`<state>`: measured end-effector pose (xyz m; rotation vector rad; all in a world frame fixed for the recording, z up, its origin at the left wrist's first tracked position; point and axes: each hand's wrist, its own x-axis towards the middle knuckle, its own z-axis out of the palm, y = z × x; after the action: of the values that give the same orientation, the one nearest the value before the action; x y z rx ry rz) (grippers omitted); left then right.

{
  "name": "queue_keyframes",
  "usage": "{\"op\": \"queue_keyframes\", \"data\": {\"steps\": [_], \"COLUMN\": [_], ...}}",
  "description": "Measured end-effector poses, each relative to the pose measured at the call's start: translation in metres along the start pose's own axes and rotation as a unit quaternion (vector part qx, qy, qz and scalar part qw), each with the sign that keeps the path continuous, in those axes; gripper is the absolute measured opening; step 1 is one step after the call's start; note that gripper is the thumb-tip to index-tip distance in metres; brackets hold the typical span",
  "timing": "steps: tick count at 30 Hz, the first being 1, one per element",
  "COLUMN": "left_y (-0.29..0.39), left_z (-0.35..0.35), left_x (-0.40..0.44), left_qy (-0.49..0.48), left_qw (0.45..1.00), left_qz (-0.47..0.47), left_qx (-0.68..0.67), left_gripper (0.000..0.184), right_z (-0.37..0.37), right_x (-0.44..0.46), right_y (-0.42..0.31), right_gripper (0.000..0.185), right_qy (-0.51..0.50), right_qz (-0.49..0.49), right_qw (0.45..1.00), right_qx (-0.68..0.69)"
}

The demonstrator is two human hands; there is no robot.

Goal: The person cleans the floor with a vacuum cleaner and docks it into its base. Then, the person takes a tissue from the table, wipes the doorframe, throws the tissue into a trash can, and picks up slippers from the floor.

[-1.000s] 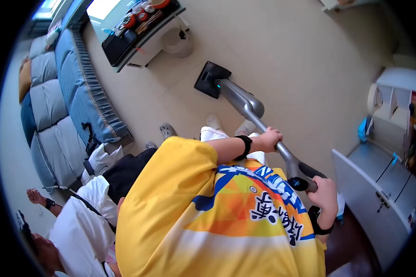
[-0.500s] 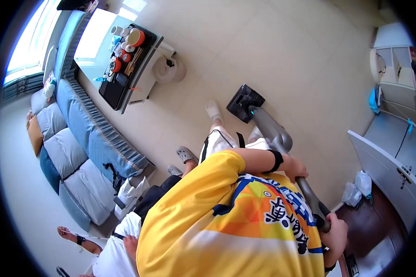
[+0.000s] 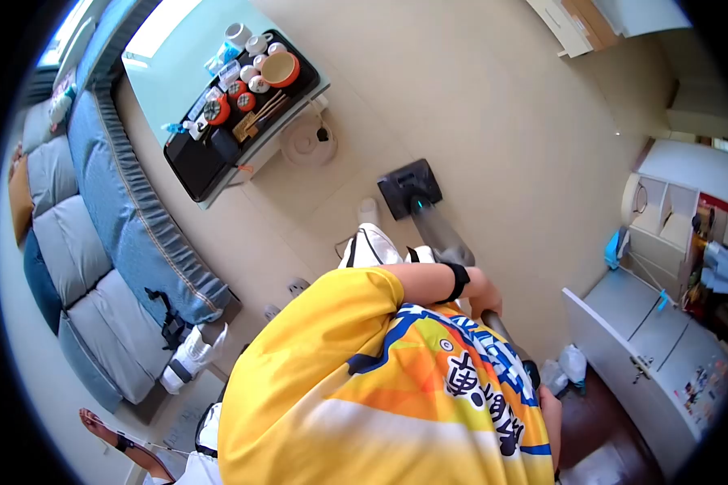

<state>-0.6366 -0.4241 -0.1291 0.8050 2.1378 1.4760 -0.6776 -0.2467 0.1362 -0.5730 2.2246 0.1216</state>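
Note:
A dark grey floor vacuum cleaner (image 3: 443,234) stands in front of me, its wide black floor head (image 3: 410,189) flat on the tiles beyond my feet. My left hand (image 3: 485,296), below a black wristband, is wrapped round the vacuum's tube. Lower down and close to my side, my right hand (image 3: 551,408) is closed at the handle end, partly hidden by my yellow shirt (image 3: 323,380). A small light glows where the tube meets the floor head. My light shoe (image 3: 368,211) is just left of the tube.
A glass-topped table (image 3: 158,73) bears a black tray (image 3: 192,166) with tea ware. Beside it stands a round pale bin-like object (image 3: 309,144). A blue-grey sofa (image 3: 85,250) lines the left. Another person's hand (image 3: 97,424) shows lower left. An open cabinet door (image 3: 623,356) and plastic bags (image 3: 573,364) are right.
The view has shifted. The vacuum's floor head has moved closer to the table and the round pale object. My right hand is now more hidden behind my shirt.

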Motion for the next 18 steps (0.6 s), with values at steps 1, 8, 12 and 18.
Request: {"op": "queue_keyframes", "data": {"steps": [1,8,12,18], "left_y": [-0.008,-0.047,-0.087,-0.134], "left_z": [-0.004,-0.061,-0.089,-0.168], "left_x": [-0.005,-0.084,-0.119,-0.167], "left_qy": [0.002,0.089,0.186,0.424], "left_qw": [1.000,0.993,0.974,0.851], "left_qz": [-0.005,-0.070,-0.127,-0.309], "left_qx": [-0.008,0.038,-0.003,0.016], "left_gripper": [0.029,0.034,0.025,0.019], "right_z": [0.010,0.003,-0.016,-0.066], "right_x": [0.008,0.078,0.133,0.256], "right_y": [0.014,-0.070,-0.121,-0.194], "right_gripper": [0.028,0.035,0.039,0.047], "right_qy": [0.001,-0.018,-0.055,-0.158], "right_qz": [0.025,0.001,-0.039,-0.198], "right_qw": [0.996,0.987,0.986,0.952], "right_qx": [0.086,0.160,0.156,0.170]}}
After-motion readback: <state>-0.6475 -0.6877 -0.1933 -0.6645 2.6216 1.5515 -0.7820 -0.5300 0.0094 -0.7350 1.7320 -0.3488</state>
